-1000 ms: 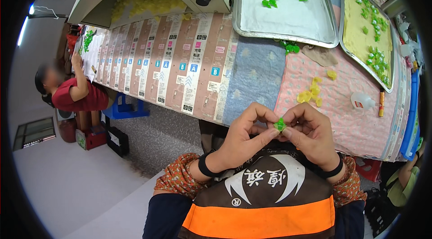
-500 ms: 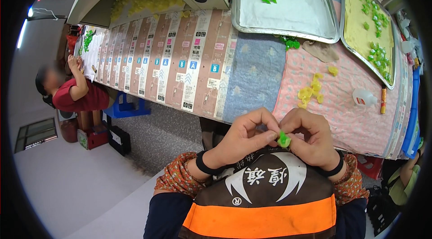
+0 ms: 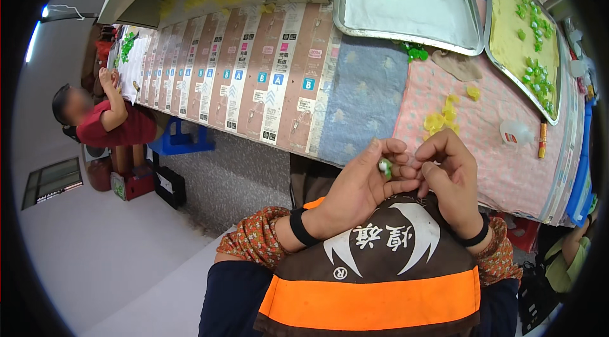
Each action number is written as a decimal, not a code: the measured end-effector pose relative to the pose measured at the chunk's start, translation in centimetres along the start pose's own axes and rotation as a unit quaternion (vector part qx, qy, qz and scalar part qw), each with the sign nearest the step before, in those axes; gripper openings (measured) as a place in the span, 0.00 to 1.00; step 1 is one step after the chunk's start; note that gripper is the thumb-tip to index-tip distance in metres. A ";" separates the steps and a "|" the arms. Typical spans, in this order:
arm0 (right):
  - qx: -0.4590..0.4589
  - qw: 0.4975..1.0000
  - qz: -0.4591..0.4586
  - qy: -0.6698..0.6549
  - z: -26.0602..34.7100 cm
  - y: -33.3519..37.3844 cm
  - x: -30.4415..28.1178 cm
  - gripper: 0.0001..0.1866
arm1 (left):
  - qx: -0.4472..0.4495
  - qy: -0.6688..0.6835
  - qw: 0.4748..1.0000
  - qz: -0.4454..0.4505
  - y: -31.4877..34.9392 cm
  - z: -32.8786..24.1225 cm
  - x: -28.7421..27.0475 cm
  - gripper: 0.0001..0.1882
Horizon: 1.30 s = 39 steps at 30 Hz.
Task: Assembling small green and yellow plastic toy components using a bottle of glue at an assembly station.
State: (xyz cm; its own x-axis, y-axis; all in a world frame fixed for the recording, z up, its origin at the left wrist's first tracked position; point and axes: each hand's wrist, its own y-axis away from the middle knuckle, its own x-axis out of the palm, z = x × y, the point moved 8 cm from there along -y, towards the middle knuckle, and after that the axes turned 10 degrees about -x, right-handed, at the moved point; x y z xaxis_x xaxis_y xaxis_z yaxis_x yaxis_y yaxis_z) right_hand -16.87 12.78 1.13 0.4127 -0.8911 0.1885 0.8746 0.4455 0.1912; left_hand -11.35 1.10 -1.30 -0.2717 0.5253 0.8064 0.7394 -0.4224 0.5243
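Shifted since the earlier frame: green-and-white piece [image 3: 385,168], then between both hands' fingertips, now sits among the loosely curled fingers of the left hand [image 3: 347,196]. Right hand [image 3: 455,178] is just beside it, thumb and forefinger drawn together (cannot tell whether on anything). Yellow pieces [image 3: 434,122] lie beyond on pink cloth [image 3: 498,175].

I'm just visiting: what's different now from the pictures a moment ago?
The small green-and-white piece, earlier pinched between both hands, has moved away from the body and leftward, with its white side now showing. The left hand holds it alone; the right hand has let go, and I can't tell whether it holds anything. The yellow pieces and white bottle stayed put.
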 end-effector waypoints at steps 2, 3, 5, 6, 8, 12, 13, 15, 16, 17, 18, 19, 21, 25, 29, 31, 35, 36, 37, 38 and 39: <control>-0.046 0.997 -0.025 0.057 1.2 -0.4 -0.5 0.08 | 0.004 -0.014 1.000 -0.003 0.1 -0.4 0.0 0.26; -0.127 0.979 0.015 0.160 2.8 -0.5 0.2 0.10 | 0.004 -0.025 1.000 -0.008 0.1 -0.7 0.2 0.26; -0.206 0.942 0.053 0.260 4.0 -0.6 1.1 0.11 | 0.009 -0.030 0.999 -0.010 0.1 -1.3 0.4 0.26; -0.243 0.922 0.049 0.299 4.3 -0.7 1.3 0.13 | 0.013 -0.034 0.999 -0.011 0.1 -1.5 0.5 0.27; -0.277 0.899 0.042 0.338 4.8 -0.5 1.7 0.15 | 0.007 -0.050 0.999 -0.005 0.0 -1.7 0.7 0.27; -0.289 0.893 0.032 0.343 5.4 -0.2 2.4 0.18 | 0.003 -0.099 0.995 0.013 -0.1 -1.7 1.6 0.30; -0.282 0.893 0.033 0.349 5.2 -0.4 2.4 0.19 | 0.004 -0.098 0.995 0.014 -0.1 -1.7 1.7 0.30; -0.287 0.883 0.039 0.369 4.9 -0.4 2.6 0.19 | 0.029 -0.161 0.987 -0.001 0.0 -1.9 2.0 0.30; -0.291 0.873 0.043 0.389 4.8 -0.4 2.7 0.20 | 0.031 -0.162 0.986 0.001 0.2 -2.0 2.2 0.30; -0.293 0.872 0.043 0.390 4.8 -0.4 2.6 0.20 | 0.027 -0.185 0.982 -0.010 0.4 -2.0 2.4 0.29; -0.296 0.872 0.051 0.386 4.6 -0.4 2.7 0.21 | 0.024 -0.208 0.978 -0.021 0.6 -2.0 2.4 0.29; -0.299 0.872 0.058 0.383 4.5 -0.4 2.7 0.21 | 0.025 -0.210 0.977 -0.020 0.7 -2.2 2.4 0.29; -0.308 0.878 0.052 0.363 4.5 -0.3 2.6 0.21 | -0.007 -0.156 0.988 -0.017 0.7 -2.0 2.3 0.27; -0.370 0.866 0.011 0.337 5.3 0.0 1.9 0.21 | 0.005 -0.154 0.988 -0.023 0.6 -2.2 1.9 0.23; -0.375 0.845 0.008 0.380 5.7 0.3 1.8 0.21 | -0.023 -0.169 0.985 -0.010 0.1 -1.1 1.1 0.15; -0.362 0.862 0.026 0.353 5.1 0.2 1.8 0.20 | -0.022 -0.168 0.986 -0.014 -0.1 -1.1 0.9 0.13; -0.277 0.932 0.030 0.230 3.9 -0.1 1.0 0.16 | 0.039 -0.210 0.977 -0.028 -0.5 -2.0 0.8 0.14; -0.204 0.972 -0.001 0.121 2.6 -0.1 0.2 0.14 | 0.070 -0.218 0.973 -0.029 -0.4 -2.3 0.9 0.14; -0.126 0.991 -0.033 0.010 1.2 -0.2 -0.4 0.11 | 0.069 -0.218 0.973 -0.028 -0.5 -2.3 1.0 0.14; -0.126 0.991 -0.035 0.009 1.3 -0.2 -0.8 0.11 | 0.086 -0.246 0.965 -0.022 -0.4 -2.4 1.3 0.14; -0.072 0.997 -0.008 -0.040 0.8 -0.4 -0.8 0.10 | 0.102 -0.273 0.956 -0.015 -0.3 -2.5 1.7 0.14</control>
State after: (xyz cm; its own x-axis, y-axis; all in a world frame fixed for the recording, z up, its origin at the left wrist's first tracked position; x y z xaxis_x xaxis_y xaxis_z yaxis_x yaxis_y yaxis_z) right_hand -17.73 13.40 1.64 0.3823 -0.8856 0.2638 0.9105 0.4097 0.0559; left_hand -13.60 0.23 0.56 0.0259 0.8664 0.4987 0.8565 -0.2764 0.4358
